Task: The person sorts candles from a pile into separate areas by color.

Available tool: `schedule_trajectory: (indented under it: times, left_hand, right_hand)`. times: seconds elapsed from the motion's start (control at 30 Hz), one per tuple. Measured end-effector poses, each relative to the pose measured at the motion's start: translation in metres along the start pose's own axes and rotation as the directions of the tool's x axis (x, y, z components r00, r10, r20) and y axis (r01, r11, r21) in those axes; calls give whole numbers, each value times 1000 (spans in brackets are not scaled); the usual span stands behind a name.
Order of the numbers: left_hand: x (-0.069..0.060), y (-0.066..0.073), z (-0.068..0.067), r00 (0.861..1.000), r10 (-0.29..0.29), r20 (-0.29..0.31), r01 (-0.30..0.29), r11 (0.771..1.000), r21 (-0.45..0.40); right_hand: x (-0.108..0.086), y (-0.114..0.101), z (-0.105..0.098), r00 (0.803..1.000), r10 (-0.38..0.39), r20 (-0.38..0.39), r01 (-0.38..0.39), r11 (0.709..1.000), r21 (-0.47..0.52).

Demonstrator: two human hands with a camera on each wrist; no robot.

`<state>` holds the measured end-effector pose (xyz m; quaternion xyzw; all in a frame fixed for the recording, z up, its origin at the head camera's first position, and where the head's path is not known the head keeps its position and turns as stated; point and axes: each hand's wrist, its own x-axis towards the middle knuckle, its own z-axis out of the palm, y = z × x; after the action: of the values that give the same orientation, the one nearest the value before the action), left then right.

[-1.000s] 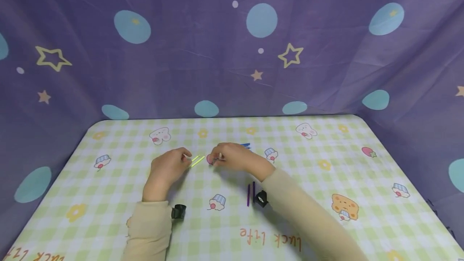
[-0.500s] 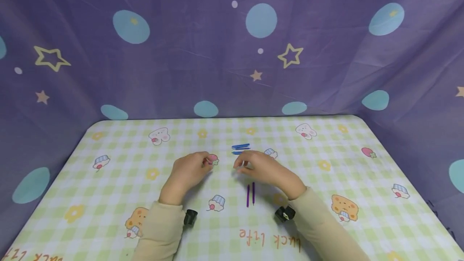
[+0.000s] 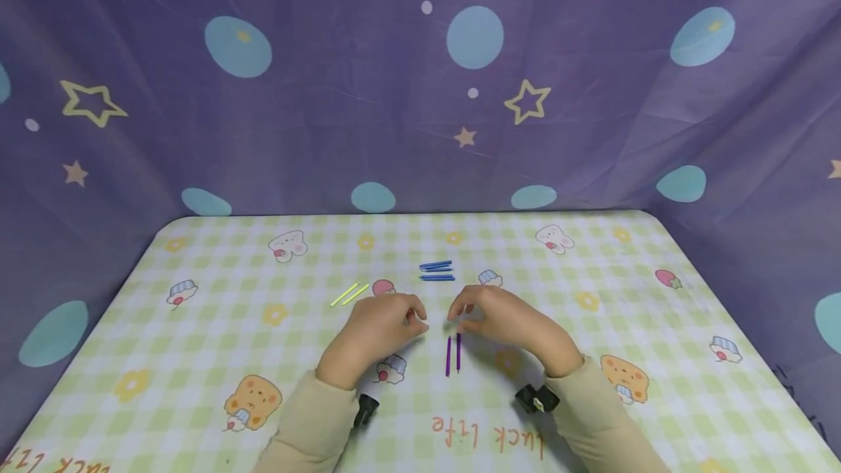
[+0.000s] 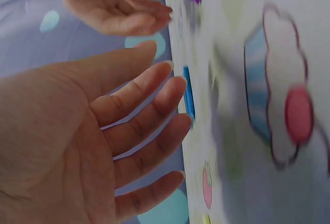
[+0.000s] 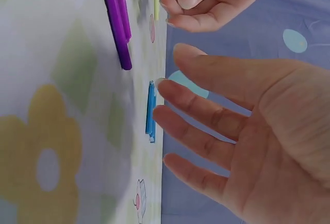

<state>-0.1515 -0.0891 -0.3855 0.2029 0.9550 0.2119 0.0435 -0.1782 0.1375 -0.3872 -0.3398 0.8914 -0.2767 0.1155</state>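
Two thin purple sticks lie nearly parallel on the table, just on the near side of the gap between my hands. My left hand hovers to their left, fingers loosely bent and holding nothing. On the other side my right hand hangs with its fingertips close to the far end of one purple stick; whether it touches is unclear in the head view. In the right wrist view the fingers of that hand are spread, with nothing in them. Several blue sticks lie beyond the hands. Two yellow sticks lie side by side behind my left hand.
A green-and-white checked cloth with printed cupcakes, bears and flowers covers the table. Behind it hangs a purple curtain with stars and dots. Each wrist carries a small black device.
Both hands have moved right and nearer, away from the yellow sticks and toward the purple ones. The yellow sticks, hidden half a second ago, show again. Blue and purple sticks stay in place.
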Motion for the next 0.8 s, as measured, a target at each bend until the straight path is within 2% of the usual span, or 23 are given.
schedule_trajectory:
  times: [0.13,0.5,0.67,0.8]
  left_hand:
    - [0,10,6,999,27,28,-27,999,-29]
    - [-1,24,19,998,5,64,-1,998,-62]
    - [-3,28,23,996,4,85,-1,999,-41]
    - [-5,32,26,997,23,71,-23,1000,-1]
  right_hand:
    - [-3,4,0,1000,2,16,-2,1000,21]
    - [-2,14,4,998,-31,46,28,998,62]
    - [-1,16,9,997,-28,67,23,997,67]
    - [-2,16,11,997,-15,81,10,998,58]
